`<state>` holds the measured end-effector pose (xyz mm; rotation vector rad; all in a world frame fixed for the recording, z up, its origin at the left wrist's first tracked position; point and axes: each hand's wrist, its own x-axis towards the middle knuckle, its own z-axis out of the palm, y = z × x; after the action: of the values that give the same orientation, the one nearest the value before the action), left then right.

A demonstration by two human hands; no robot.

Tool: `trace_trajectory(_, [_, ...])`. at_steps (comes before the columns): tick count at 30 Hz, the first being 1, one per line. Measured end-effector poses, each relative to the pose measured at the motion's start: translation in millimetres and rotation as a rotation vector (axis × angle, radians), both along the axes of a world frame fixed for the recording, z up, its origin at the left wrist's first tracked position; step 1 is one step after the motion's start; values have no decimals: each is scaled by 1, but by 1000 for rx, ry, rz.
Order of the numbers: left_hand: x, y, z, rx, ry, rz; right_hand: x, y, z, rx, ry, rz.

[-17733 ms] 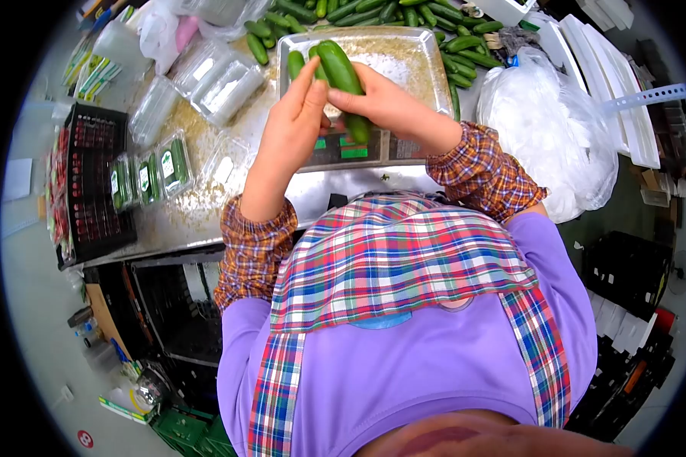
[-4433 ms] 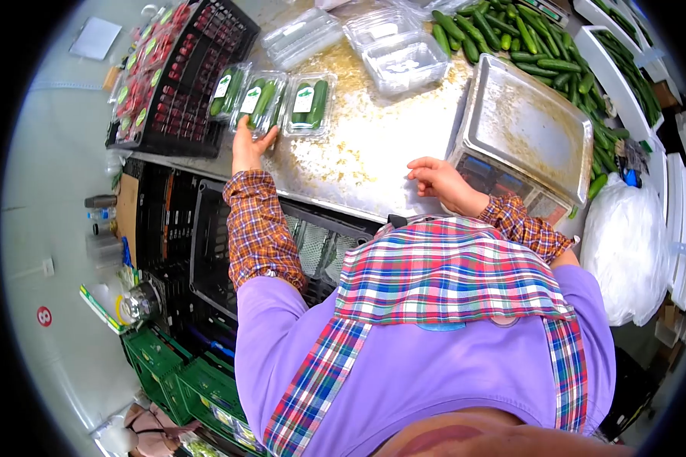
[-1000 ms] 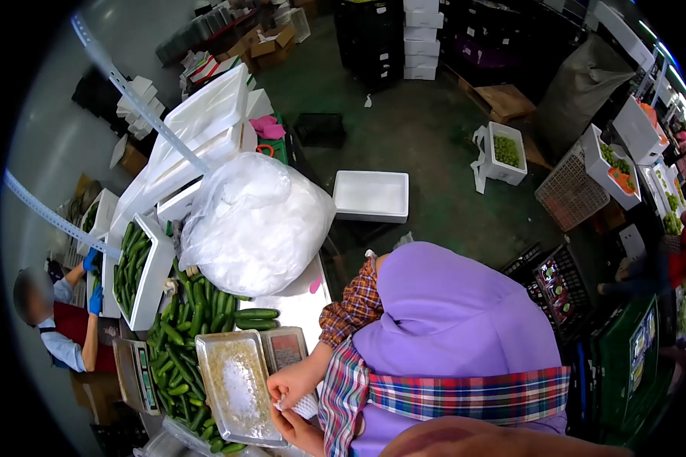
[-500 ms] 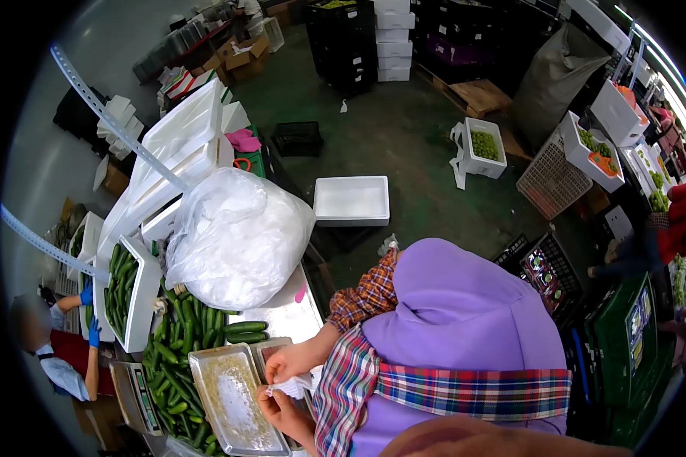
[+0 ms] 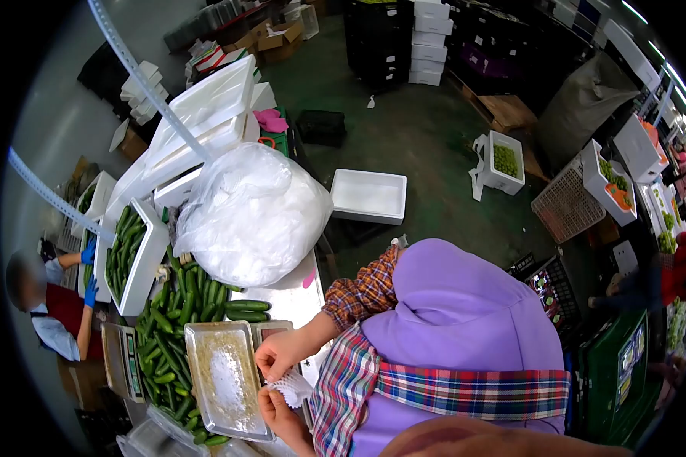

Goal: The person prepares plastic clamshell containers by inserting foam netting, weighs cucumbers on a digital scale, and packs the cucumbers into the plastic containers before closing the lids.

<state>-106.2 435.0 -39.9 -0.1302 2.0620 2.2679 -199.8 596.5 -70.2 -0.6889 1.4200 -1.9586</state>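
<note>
A white foam net sleeve (image 5: 292, 387) is stretched between my two hands, close to my plaid apron. My right hand (image 5: 280, 353), the upper one in view, pinches its top edge with thumb and fingertips. Below it, my left hand (image 5: 276, 410) is closed on the lower edge, its fingers partly hidden. Just left of both hands lies a shallow metal tray (image 5: 245, 346) with a wet, whitish bottom. A heap of green cucumbers (image 5: 192, 293) surrounds the tray's far and left sides.
A large plastic bag of white foam nets (image 5: 251, 217) sits on the table beyond my hands. A foam box of cucumbers (image 5: 156, 251) stands tilted at left. Across the table works another person with blue gloves (image 5: 91, 292). A white foam box (image 5: 369, 194) stands by the table.
The foam net is spread wider between my hands and shows more of its mesh. My hands are slightly farther apart. The whole view has shifted a little.
</note>
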Motion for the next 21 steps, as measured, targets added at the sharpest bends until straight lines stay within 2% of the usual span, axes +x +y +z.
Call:
trace_trajectory(1, [3, -2, 1, 34, -57, -59, 0, -3, -2, -31, -126, 72])
trace_trajectory(2, [4, 3, 9, 117, -111, -98, 12, 2, 20, -113, -329, 142])
trace_trajectory(5, [2, -25, 5, 63, -226, -333, 7, -2, 9, -65, -469, 379])
trace_trajectory(6, [2, -28, 17, -98, -263, -400, 2, -3, 5, -26, -451, 464])
trace_trajectory(9, [-8, -45, 33, -75, -462, -874, 6, -1, 17, 63, -434, 573])
trace_trajectory(13, [0, -36, 55, -280, -421, -650, 0, -3, 32, 386, 270, 737])
trace_trajectory(16, [0, -18, 76, -338, -360, -508, 3, 11, 55, 283, 288, 651])
trace_trajectory(18, [-8, -35, 40, -158, -196, -581, 5, 13, 62, 246, 364, 588])
trace_trajectory(19, [-7, -41, 30, -67, -115, -607, 7, 14, 64, 234, 308, 614])
trace_trajectory(21, [-1, -32, 48, -47, -159, -643, 9, 12, 64, 211, 201, 673])
